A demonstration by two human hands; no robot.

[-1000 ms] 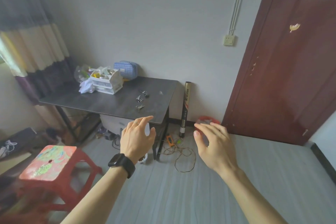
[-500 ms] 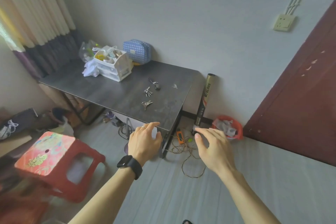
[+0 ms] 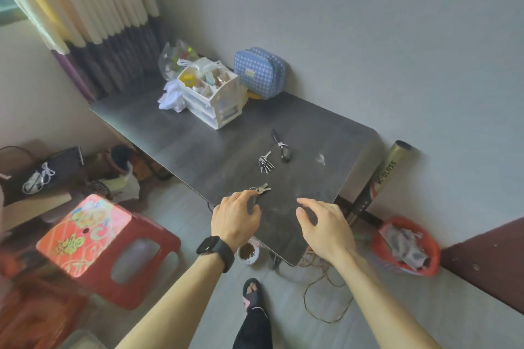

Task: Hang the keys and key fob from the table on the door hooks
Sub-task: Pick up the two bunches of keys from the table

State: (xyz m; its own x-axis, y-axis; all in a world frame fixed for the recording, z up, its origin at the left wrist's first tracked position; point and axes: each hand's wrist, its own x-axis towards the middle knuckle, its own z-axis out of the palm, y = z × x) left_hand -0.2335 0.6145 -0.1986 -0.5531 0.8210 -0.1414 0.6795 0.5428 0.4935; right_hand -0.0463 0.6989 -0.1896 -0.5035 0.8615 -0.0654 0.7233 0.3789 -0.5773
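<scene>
On the dark grey table [image 3: 312, 133] lie three items. A small set of keys [image 3: 262, 189] lies nearest me, and the fingertips of my left hand [image 3: 236, 217] touch its ring end. A larger bunch of silver keys [image 3: 266, 162] lies farther back. Beside it sits a black key fob [image 3: 285, 151] with a strap. My right hand [image 3: 326, 225] hovers open over the table's near right part, holding nothing. The dark red door [image 3: 487, 258] shows only at the lower right; its hooks are out of view.
A white drawer organiser [image 3: 211, 96] and a blue checked pouch [image 3: 259, 72] stand at the table's back. A red stool [image 3: 99, 244] is at my left. A tall tube [image 3: 377, 181] leans by the wall, with a red basket [image 3: 405, 246] and loose cable [image 3: 323, 292] on the floor.
I have stepped up to the table and the view has tilted down. Both hands moved forward over the tabletop, and my left fingers have reached the nearest keys.
</scene>
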